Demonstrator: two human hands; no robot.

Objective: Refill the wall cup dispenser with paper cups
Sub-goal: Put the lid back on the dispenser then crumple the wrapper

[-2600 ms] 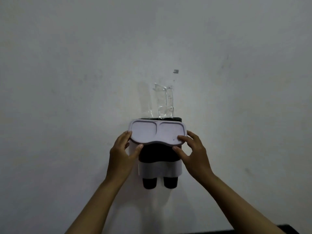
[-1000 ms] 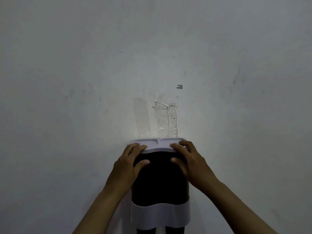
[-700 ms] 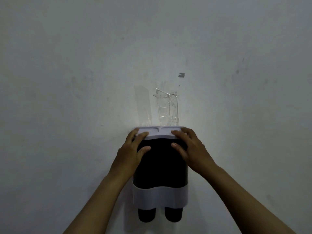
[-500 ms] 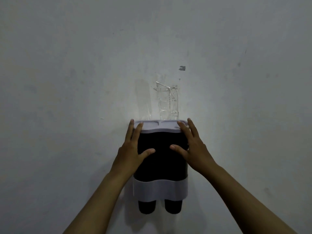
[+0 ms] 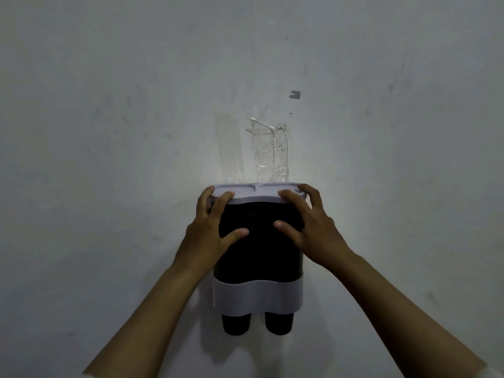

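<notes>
Resting on lid [image 5: 256, 193], fingers [image 5: 226, 199], thumbs on dispenser [image 5: 259, 252]

A plain indoor room, its kind not clear; a scuffed, whitish painted wall [image 5: 109, 105] fills the view; a wall-mounted cup dispenser [image 5: 259, 241] hangs on it under strips of clear tape [image 5: 270, 151]; lighting is dim.
</notes>
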